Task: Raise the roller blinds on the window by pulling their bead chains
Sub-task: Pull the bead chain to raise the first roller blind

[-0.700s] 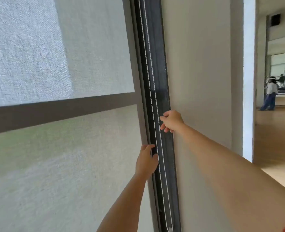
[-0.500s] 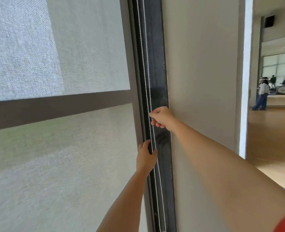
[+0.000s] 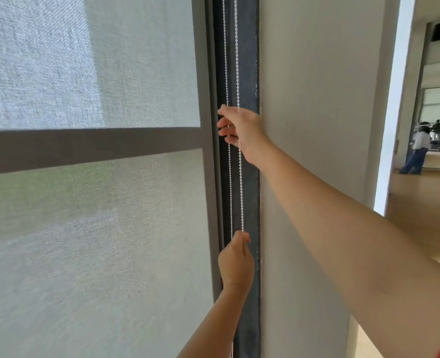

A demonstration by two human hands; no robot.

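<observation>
A grey mesh roller blind [image 3: 89, 228] covers the window on the left, with a dark frame bar showing through it. Two strands of white bead chain [image 3: 235, 189] hang in front of the dark frame post [image 3: 249, 60] at the blind's right edge. My right hand [image 3: 242, 130] is higher up, fingers curled around the chain strands. My left hand [image 3: 235, 262] is lower on the same post, pinching the chain at its fingertips. The chain below my left hand is mostly hidden.
A plain beige wall [image 3: 317, 125] stands right of the post. Beyond its corner at the far right is an open room with a wooden floor [image 3: 425, 202] where a person [image 3: 417, 148] stands in the distance.
My right hand has closed around the chain strands, and my left hand has closed on the chain lower down. The hands are now farther apart along the chain.
</observation>
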